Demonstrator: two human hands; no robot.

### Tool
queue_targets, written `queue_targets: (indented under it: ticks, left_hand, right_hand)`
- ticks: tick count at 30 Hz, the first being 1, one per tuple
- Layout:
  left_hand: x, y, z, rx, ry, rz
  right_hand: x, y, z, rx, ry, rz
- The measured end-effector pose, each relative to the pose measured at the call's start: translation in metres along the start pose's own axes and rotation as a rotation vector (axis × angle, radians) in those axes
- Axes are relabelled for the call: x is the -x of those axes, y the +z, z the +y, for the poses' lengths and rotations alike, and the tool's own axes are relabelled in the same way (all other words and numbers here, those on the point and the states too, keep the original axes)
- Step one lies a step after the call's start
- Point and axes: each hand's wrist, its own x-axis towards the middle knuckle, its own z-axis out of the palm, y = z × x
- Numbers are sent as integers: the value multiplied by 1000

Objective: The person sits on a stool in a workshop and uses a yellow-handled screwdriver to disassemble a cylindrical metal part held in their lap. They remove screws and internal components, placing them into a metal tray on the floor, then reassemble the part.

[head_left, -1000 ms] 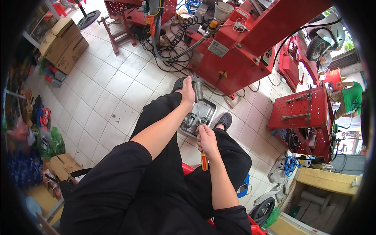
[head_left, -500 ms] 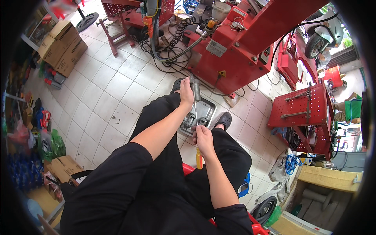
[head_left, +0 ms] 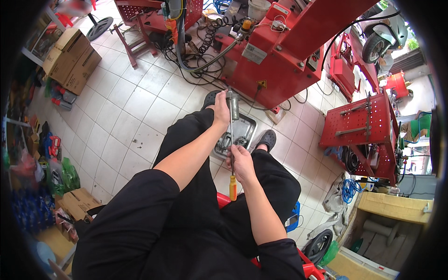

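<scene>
My left hand (head_left: 221,106) grips a grey metal cylindrical part (head_left: 234,107) held up between my feet. My right hand (head_left: 239,162) pinches the long metal shaft of a screwdriver, whose yellow handle (head_left: 233,188) hangs below my fingers. The shaft runs up to the metal part; whether its tip touches it I cannot tell. Under both, a rectangular metal tray (head_left: 249,124) lies on the tiles with loose metal parts (head_left: 241,141) in it, partly hidden by my hands.
A large red machine (head_left: 266,65) with hoses and cables stands ahead. A red perforated cart (head_left: 352,121) is right, with another person (head_left: 415,128) beyond it. Cardboard boxes (head_left: 72,63) and bags (head_left: 65,172) line the left; a yellow-lidded bin (head_left: 392,205) is lower right.
My right hand has shifted a little up and left along the screwdriver, whose handle has swung slightly left. My left hand still holds the metal part, slightly higher in the picture.
</scene>
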Motion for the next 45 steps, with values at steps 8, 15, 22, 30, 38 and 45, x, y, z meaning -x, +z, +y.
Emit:
queue_targets:
  ticks: [8,15,22,30,38,45]
  left_hand:
    - [3,1,4,-34,-33,-22]
    - [6,3,6,-28,-39,-52]
    - [6,3,0,-12,-24,-84]
    - [9,5,5,5,-42,-127]
    - [24,20,27,121,-135,-138]
    - [13,8,9,6,-64,-144]
  right_hand:
    - [2,-1,-12,-127,100,-106]
    - [-1,2,-4,96,-28,-85]
    - [-6,-12,-11,-186,108,-198]
    - [-5,4,-5,113,-48,-1]
    - [-13,-10,-1,-55,35,-78]
    - [-5,3,-11,63,-20,-39]
